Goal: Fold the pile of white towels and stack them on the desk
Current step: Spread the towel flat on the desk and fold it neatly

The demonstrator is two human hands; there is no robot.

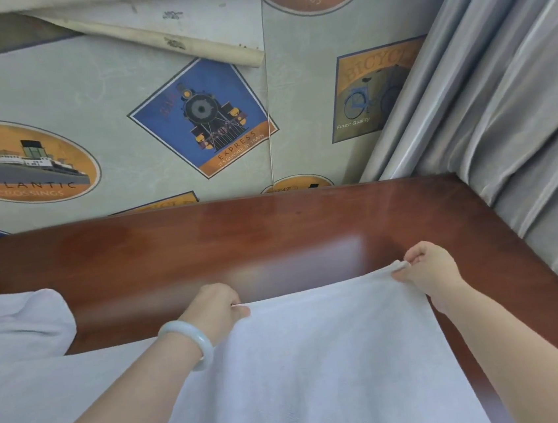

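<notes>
Two hands, one white towel.
Left hand: fingers curled, thumb and fingers clamped on the towel's far edge at its left corner; pale bangle on the wrist.
Right hand: fingertips pinched together on the far right corner, held a little higher.
Towel: stretched between both grips over the reddish-brown desk, the rest running back toward the person between the forearms.
Further white towels: bunched at the desk's left, well apart from both hands.
Grey curtain: at right.
</notes>
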